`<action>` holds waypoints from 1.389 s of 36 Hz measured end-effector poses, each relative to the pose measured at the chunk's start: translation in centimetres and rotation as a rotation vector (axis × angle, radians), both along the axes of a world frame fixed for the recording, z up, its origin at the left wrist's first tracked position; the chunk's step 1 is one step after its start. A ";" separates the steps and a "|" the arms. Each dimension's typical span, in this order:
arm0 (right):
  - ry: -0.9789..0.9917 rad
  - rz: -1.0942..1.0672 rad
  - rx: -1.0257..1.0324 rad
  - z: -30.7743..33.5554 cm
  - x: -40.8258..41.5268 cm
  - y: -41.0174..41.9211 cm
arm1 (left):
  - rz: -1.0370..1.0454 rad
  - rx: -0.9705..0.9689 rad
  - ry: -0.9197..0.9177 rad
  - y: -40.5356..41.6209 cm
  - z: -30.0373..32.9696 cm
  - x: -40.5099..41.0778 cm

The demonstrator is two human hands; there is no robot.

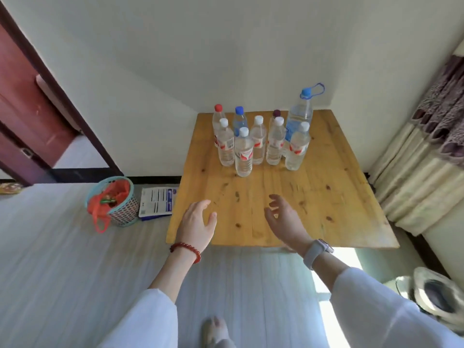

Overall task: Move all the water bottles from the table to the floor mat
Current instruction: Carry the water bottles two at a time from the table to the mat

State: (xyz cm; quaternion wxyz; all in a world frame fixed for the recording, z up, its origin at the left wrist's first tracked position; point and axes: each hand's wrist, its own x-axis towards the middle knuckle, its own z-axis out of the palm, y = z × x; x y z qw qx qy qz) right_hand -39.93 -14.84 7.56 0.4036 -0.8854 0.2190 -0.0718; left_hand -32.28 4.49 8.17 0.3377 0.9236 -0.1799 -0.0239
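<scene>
Several clear water bottles stand upright in a cluster at the far side of a wooden table [326, 197]. The nearest one [243, 154] has a white cap and a red-and-white label. A tall bottle with a blue cap and loop handle [300, 114] rises at the back right. Others carry red, blue and dark caps. My left hand [198, 222], with a red bead bracelet on its wrist, hovers open over the table's near left edge. My right hand [283, 217], with a grey watch on its wrist, is open over the near middle. Both hands are empty and well short of the bottles.
A pale striped floor mat [62, 259] covers the floor left of and in front of the table. On it sit a teal basket with a red bag [113, 202] and a printed packet [157, 202]. A door [25, 116] is at left, curtains [426, 159] at right, shoes [434, 295] at lower right.
</scene>
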 end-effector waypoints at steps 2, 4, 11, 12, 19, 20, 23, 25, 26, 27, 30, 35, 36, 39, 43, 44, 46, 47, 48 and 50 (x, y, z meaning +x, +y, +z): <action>-0.014 -0.033 0.012 -0.7 3.2 -0.8 | -0.007 0.006 0.007 -0.8 -0.9 3.5; -0.019 -0.085 0.026 -1.8 7.5 -1.8 | -0.024 0.009 0.024 -2.0 -2.2 8.3; 0.068 -0.259 0.120 -6.2 21.1 -4.4 | -0.104 0.006 0.160 -6.9 -6.7 24.2; 0.078 -0.284 0.154 -6.7 22.6 -4.6 | -0.115 -0.007 0.183 -7.5 -7.3 25.9; 0.059 -0.425 0.251 -9.9 29.3 -5.1 | -0.157 -0.072 0.263 -13.0 -10.7 33.4; 0.059 -0.447 0.257 -10.2 29.7 -5.1 | -0.169 -0.083 0.265 -13.8 -11.2 33.9; 0.047 -0.501 0.291 -10.7 30.5 -5.3 | -0.176 -0.143 0.294 -15.5 -12.5 35.7; 0.035 -0.517 0.303 -10.8 30.7 -5.5 | -0.171 -0.195 0.333 -16.1 -13.2 36.6; 0.031 -0.515 0.312 -10.9 30.8 -5.6 | -0.174 -0.221 0.353 -16.3 -13.4 37.0; 0.029 -0.509 0.316 -10.9 30.8 -5.7 | -0.181 -0.243 0.363 -16.5 -13.6 37.3; 0.022 -0.500 0.328 -11.0 30.7 -5.7 | -0.223 -0.286 0.341 -16.7 -13.6 37.9; 0.005 -0.537 0.368 -10.5 29.2 -5.4 | -0.304 -0.312 0.308 -15.4 -12.9 37.2; 0.005 -0.546 0.370 -10.3 28.5 -5.2 | -0.331 -0.309 0.304 -14.9 -12.8 36.8; 0.021 -0.576 0.378 -9.9 25.5 -4.3 | -0.396 -0.292 0.315 -13.5 -12.3 34.6; 0.050 -0.628 0.392 -8.9 20.6 -3.3 | -0.440 -0.287 0.397 -12.6 -11.9 30.7; 0.070 -0.631 0.389 -8.6 19.2 -3.1 | -0.455 -0.271 0.411 -12.6 -11.7 29.5; 0.082 -0.642 0.377 -8.0 16.2 -2.5 | -0.500 -0.235 0.422 -12.7 -11.3 27.1; 0.080 -0.659 0.371 -7.6 14.5 -2.2 | -0.532 -0.219 0.429 -12.8 -11.1 25.6; 0.084 -0.683 0.370 -7.3 12.8 -1.7 | -0.568 -0.208 0.435 -13.0 -10.8 24.1; 0.088 -0.739 0.381 -6.7 9.0 -0.6 | -0.651 -0.190 0.439 -13.5 -10.2 20.7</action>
